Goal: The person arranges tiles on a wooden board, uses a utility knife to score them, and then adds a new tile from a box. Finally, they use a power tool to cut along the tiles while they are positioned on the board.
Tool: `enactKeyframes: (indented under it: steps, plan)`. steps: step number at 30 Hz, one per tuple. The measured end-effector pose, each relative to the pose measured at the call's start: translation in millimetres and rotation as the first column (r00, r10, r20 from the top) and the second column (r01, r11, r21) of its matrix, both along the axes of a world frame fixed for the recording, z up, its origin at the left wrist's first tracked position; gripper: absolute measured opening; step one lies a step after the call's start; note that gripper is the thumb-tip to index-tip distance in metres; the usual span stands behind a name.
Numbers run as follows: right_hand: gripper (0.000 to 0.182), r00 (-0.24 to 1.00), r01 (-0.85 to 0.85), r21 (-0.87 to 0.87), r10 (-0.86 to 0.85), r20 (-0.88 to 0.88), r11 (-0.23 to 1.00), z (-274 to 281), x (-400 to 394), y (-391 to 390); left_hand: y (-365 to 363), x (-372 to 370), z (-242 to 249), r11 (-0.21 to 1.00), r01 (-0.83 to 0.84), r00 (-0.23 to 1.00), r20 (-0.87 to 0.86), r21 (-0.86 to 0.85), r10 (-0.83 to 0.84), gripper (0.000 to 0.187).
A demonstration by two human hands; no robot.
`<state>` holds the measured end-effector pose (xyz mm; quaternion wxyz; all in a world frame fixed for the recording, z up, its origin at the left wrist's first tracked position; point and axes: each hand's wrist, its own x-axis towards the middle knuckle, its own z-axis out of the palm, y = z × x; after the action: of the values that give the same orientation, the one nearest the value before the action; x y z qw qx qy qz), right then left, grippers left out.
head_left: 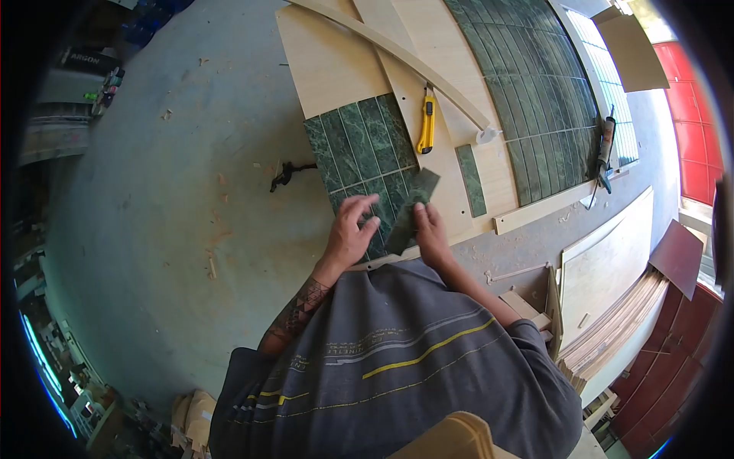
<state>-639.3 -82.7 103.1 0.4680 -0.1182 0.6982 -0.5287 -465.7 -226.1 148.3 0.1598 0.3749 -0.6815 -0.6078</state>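
My right hand point(432, 236) grips a dark green marbled tile strip point(426, 184), thumb on its upper face, tilted over the right edge of a small sheet of green tiles point(365, 138). Over the lower left of that sheet is my left hand point(352, 236), its thumb and fingers apart with nothing between them. A yellow utility knife point(427, 128) lies on the wooden board just beyond the held strip. To the right, a single green tile strip point(471, 180) rests on the bare wood.
A long curved wooden strip point(417, 63) crosses the board. Farther right lies a large green-tiled panel point(535, 84), with a caulking gun point(606, 145) at its edge. A black clamp point(286, 176) sticks out on the left. Stacked sheets point(619, 325) stand at the lower right.
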Motion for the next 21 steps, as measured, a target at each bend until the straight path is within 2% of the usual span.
enactKeyframes:
  steps: [1, 2, 3, 4, 5, 6, 7, 8, 9, 10, 11, 14, 15, 17, 21]
  plan:
    - [0.039, 0.99, 0.012, 0.013, -0.01, -0.138, 1.0, -12.1, -19.8, 10.2, -4.2, -5.6, -0.2, 0.958, -0.059, 0.991, 0.097, -0.28, 0.089, 0.04]
    - [0.038, 0.957, -0.004, 0.118, 0.038, -0.287, 0.993, -9.6, -40.9, 15.4, -15.3, -3.5, -16.9, 0.942, -0.198, 0.966, 0.111, -0.27, 0.235, 0.043]
    - [0.037, 0.9, -0.003, 0.222, 0.1, -0.424, 0.975, -1.4, -59.6, 17.3, -28.1, -1.1, -27.5, 0.901, -0.278, 0.917, 0.187, -0.334, 0.352, 0.044]
    - [0.038, 0.838, -0.019, 0.233, 0.142, -0.527, 0.972, 14.9, -72.4, 14.7, -41.8, 2.5, -38.0, 0.846, -0.348, 0.848, 0.25, -0.404, 0.468, 0.044]
    - [0.04, 0.763, -0.032, 0.243, 0.181, -0.621, 0.97, 25.6, -83.9, 11.9, -57.5, 10.4, -57.1, 0.84, -0.348, 0.844, 0.251, -0.417, 0.474, 0.044]
    - [0.041, 0.738, -0.05, 0.326, 0.255, -0.625, 0.944, 6.1, -98.4, 15.2, -73.6, 19.7, -78.1, 0.851, -0.361, 0.831, 0.283, -0.381, 0.479, 0.044]
    - [0.041, 0.742, -0.057, 0.315, 0.251, -0.622, 0.947, 2.9, -107.3, 11.9, -85.4, 22.2, -89.3, 0.86, -0.376, 0.817, 0.315, -0.344, 0.483, 0.045]
    - [0.038, 0.712, -0.128, 0.356, 0.335, -0.617, 0.926, 0.1, -113.8, 8.4, -92.4, 19.2, -91.4, 0.854, -0.38, 0.811, 0.316, -0.355, 0.492, 0.045]
    - [0.035, 0.674, -0.197, 0.399, 0.419, -0.608, 0.896, -1.1, -117.3, 8.1, -97.4, 17.8, -91.9, 0.893, -0.395, 0.836, 0.319, -0.215, 0.447, 0.045]
    - [0.035, 0.674, -0.211, 0.392, 0.424, -0.606, 0.895, -0.8, -118.7, 9.5, -101.2, 17.0, -89.5, 0.913, -0.401, 0.86, 0.314, -0.071, 0.402, 0.044]
    - [0.035, 0.655, -0.192, 0.393, 0.416, -0.631, 0.899, -0.2, -120.5, 9.5, -102.2, 14.3, -88.4, 0.907, -0.414, 0.853, 0.316, -0.079, 0.416, 0.044]
    - [0.039, 0.617, -0.154, 0.345, 0.363, -0.698, 0.926, 9.3, -119.7, 2.9, -105.9, 16.8, -96.5, 0.856, -0.509, 0.841, 0.261, 0.086, 0.474, 0.038]
    - [0.039, 0.612, -0.182, 0.338, 0.375, -0.697, 0.924, 10.2, -118.5, 3.5, -108.8, 20.5, -99.6, 0.843, -0.533, 0.826, 0.263, 0.077, 0.499, 0.038]
    - [0.039, 0.502, -0.139, 0.351, 0.371, -0.781, 0.926, 11.4, -118.0, 8.0, -109.6, 20.8, -101.5, 0.746, -0.544, 0.835, 0.157, 0.384, 0.528, 0.036]
    - [0.042, 0.493, -0.154, 0.461, 0.473, -0.731, 0.874, 19.3, -122.0, 8.4, -106.6, 13.6, -94.9, 0.75, -0.567, 0.822, 0.174, 0.339, 0.542, 0.037]
